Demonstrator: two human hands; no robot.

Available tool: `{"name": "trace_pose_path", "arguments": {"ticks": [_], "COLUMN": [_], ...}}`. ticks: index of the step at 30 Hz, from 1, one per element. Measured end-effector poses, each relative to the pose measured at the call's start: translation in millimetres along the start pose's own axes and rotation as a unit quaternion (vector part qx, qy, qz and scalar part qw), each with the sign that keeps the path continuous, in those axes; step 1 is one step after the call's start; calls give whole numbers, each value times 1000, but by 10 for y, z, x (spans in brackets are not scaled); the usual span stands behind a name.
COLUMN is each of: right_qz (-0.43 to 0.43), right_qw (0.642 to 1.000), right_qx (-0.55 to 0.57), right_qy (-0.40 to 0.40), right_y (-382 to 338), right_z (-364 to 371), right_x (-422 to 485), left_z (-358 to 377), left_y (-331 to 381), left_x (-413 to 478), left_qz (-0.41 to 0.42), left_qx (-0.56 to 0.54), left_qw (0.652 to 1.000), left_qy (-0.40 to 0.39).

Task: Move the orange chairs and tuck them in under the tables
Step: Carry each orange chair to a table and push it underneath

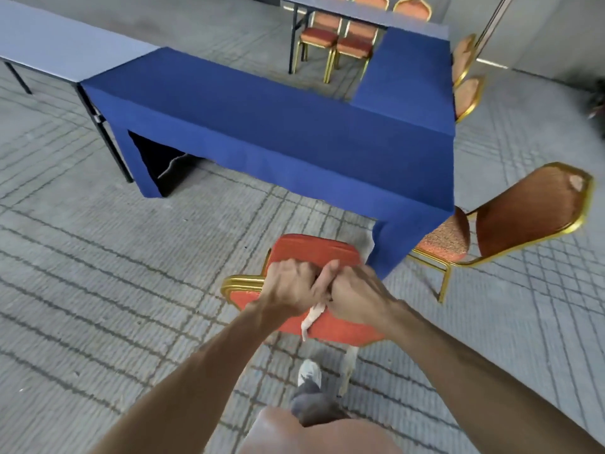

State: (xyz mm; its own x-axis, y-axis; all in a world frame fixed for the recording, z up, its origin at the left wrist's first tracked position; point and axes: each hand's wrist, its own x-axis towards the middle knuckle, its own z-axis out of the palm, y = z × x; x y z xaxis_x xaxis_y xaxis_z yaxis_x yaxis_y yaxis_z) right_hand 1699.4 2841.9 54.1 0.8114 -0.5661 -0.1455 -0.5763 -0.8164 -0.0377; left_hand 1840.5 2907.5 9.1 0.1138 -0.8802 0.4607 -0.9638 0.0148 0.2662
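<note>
Head view looks down at a grey floor [98, 273] with dark lines. At about 10 o'clock stands a bare grey desk [65, 44]. Next to it, touching its end, is a long desk with a blue cloth [278, 126] that runs toward 2 o'clock. At 6 o'clock, just below the middle, is the orange chair [314, 249] with a gold frame. Its seat is just beside the blue cloth's near corner and is not under the desk yet. The left hand [288, 286] has its grip closed over the top of the chair back. The right hand [357, 298] is closed on the chair back too, and the two hands touch. A bit of pale cloth [312, 317] hangs between them. At 3 o'clock a second orange chair [523, 211] has its seat partly under the blue cloth. At 12 o'clock, far off, more orange chairs [337, 37] sit under a far desk [376, 18].
</note>
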Motion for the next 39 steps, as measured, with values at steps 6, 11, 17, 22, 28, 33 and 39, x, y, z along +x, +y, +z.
{"name": "trace_pose_path", "arguments": {"ticks": [6, 11, 17, 22, 28, 33, 39], "right_qz": [58, 47, 83, 104, 110, 135, 162], "right_qw": [995, 993, 994, 990, 988, 984, 981], "right_qx": [53, 60, 57, 96, 109, 109, 88], "right_qy": [-66, -90, -48, 16, 23, 44, 60], "right_y": [237, 340, 895, 1335, 1669, 1833, 1975], "right_z": [318, 399, 136, 22, -129, -236, -236], "right_x": [372, 643, 1049, 1369, 1709, 1873, 2061], "left_z": [743, 954, 856, 1012, 1115, 1233, 1283], "left_y": [-425, -558, -449, -493, -527, -532, -580], "left_x": [64, 261, 1133, 1707, 2197, 2465, 2748], "left_qz": [112, 19, -43, -41, -35, -45, -39], "left_qx": [-110, -111, -54, -26, -20, 8, -10], "left_qw": [987, 978, 986, 990, 995, 998, 995], "left_qy": [-32, -174, -154, -132, -90, -45, -94]}}
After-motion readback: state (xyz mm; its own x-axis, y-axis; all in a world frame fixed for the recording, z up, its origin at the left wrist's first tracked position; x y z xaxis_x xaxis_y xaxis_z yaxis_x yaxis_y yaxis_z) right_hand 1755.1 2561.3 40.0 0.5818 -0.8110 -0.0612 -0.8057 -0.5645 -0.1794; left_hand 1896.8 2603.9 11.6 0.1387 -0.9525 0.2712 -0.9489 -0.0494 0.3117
